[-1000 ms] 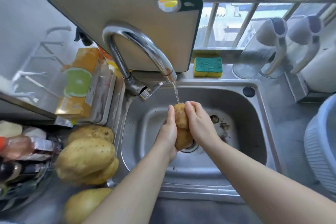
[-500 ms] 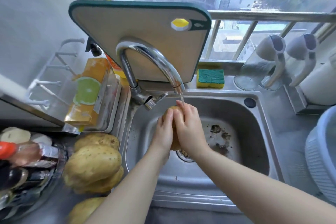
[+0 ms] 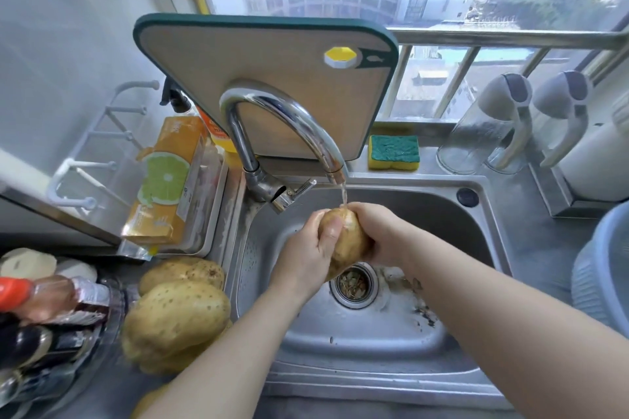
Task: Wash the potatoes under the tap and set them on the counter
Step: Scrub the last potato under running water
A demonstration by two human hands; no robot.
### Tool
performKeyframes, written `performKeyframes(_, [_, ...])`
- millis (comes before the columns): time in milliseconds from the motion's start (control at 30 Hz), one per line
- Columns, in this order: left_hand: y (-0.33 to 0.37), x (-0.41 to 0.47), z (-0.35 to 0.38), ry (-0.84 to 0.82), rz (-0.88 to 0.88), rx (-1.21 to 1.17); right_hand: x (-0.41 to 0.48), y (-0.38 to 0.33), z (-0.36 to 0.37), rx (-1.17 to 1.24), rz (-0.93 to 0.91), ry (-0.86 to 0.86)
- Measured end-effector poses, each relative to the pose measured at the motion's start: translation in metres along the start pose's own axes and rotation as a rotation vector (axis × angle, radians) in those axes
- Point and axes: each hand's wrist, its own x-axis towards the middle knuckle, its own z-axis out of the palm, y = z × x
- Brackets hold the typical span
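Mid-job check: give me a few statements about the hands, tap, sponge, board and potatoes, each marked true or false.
1. The left hand and the right hand both grip one potato under the tap. True.
2. The sponge lies inside the sink. False: it sits on the ledge behind the sink.
3. The other potatoes are piled left of the sink. True.
4. The tap is off. False: water runs from the spout onto the held potato.
5. The cutting board lies flat. False: it stands upright behind the tap.
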Motion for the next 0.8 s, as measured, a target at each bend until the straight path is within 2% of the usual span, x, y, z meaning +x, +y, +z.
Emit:
performKeyframes(67, [0.004,0.003,0.002,0.028,-0.032,-0.029,0.006,0.007,0.002,-0.029,-0.119,0.122])
performKeyframes(167, [0.006,0.016,0.010,0.010,-0.228,-0.053,-0.004,0.026,0.008,-0.290,-0.553,0.310])
performKeyframes(233, [0.006,0.024,0.011,-0.088,-0.396,-0.092,-0.009,0.038,0.002,-0.441,-0.824,0.334])
performKeyframes(300, [0.007,0.026,0.009,-0.229,-0.572,-0.298,-0.008,0.041,-0.009,-0.507,-0.975,0.252])
performKeyframes(367, [0.013,0.026,0.003,-0.370,-0.665,-0.498,-0.003,0.036,-0.019,-0.475,-0.912,0.152])
performKeyframes(433, [0.015,0.026,-0.003,-0.512,-0.664,-0.555,-0.001,0.028,-0.023,-0.309,-0.712,0.030])
performKeyframes(533, [0.014,0.028,-0.008,-0.523,-0.616,-0.563,0.006,0.021,-0.020,-0.006,-0.392,-0.098])
performKeyframes(667, [0.008,0.017,-0.004,-0.406,-0.534,-0.621,0.011,0.011,-0.014,0.090,-0.287,0.040])
performKeyframes(800, [0.003,0.005,-0.004,-0.398,-0.476,-0.772,0.012,0.006,-0.008,0.084,-0.229,0.085])
